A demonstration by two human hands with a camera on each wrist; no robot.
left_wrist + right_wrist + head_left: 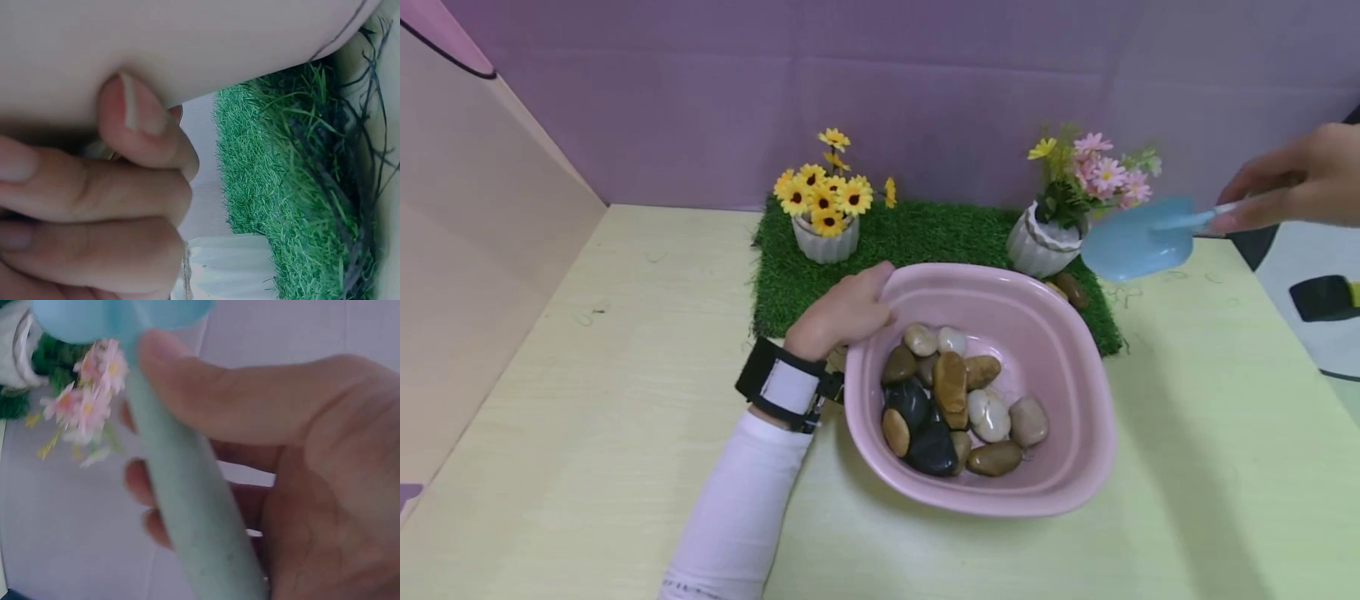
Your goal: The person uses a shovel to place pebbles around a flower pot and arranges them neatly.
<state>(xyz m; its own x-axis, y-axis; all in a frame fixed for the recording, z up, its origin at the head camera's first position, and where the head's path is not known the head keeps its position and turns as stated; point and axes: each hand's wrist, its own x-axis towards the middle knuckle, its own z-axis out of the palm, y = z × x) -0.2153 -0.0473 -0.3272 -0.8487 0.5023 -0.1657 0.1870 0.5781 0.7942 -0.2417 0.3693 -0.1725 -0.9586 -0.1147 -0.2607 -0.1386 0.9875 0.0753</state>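
Observation:
A pink basin (1086,392) stands on the table with several smooth stones (988,415) inside, mostly on its left side. My left hand (848,312) grips the basin's upper left rim; the left wrist view shows its curled fingers (119,194) against the outer wall. My right hand (1292,179) is raised at the far right and holds a toy shovel (1138,242) in the air. The shovel has a light blue scoop and, in the right wrist view, a pale green handle (187,487) between thumb and fingers. The scoop hangs right of the basin, apart from it.
Behind the basin lies an artificial grass mat (917,233). On it stand a pot of yellow flowers (826,237) and a pot of pink flowers (1037,246). A brown stone (1072,290) lies by the basin's back right. A purple cloth wall (925,108) closes the back.

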